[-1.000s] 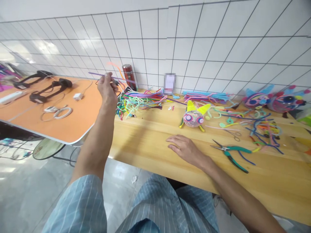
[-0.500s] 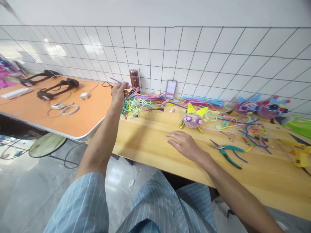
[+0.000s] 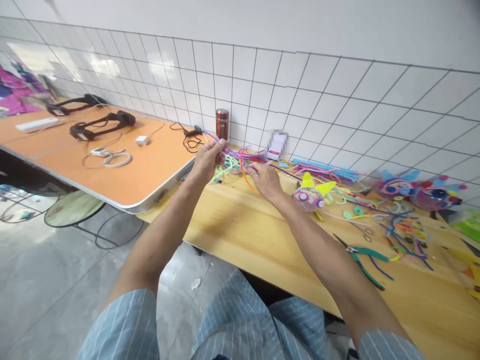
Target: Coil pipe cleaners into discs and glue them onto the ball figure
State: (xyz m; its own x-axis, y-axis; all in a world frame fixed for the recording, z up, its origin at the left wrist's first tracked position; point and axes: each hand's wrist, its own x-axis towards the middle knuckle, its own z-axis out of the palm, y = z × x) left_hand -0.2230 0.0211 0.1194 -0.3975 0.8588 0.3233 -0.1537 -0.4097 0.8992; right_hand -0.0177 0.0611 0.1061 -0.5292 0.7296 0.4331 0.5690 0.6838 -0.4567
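Observation:
My left hand (image 3: 210, 159) is pinched on a thin purple pipe cleaner (image 3: 210, 134) above the back edge of the wooden table. Just to its right, my right hand (image 3: 264, 179) has its fingers drawn together at the pile of coloured pipe cleaners (image 3: 253, 156); what it holds, if anything, is too small to make out. An orange pipe cleaner (image 3: 248, 179) hangs between the two hands. Right of my right hand sits a clear ball figure (image 3: 308, 198) with yellow ears and pink-and-blue eyes.
Green-handled pliers (image 3: 365, 252), scissors (image 3: 363, 230) and scattered pipe cleaners lie to the right. Two decorated balls (image 3: 431, 195) stand at the far right. A red flask (image 3: 222, 124) and a phone (image 3: 277, 145) are by the wall. Black headsets (image 3: 103, 125) rest on the orange table (image 3: 150, 167).
My right hand has moved up and left from the bare wood to the pipe cleaner pile. My left hand, still with the purple pipe cleaner, is now close to it. The view has shifted slightly.

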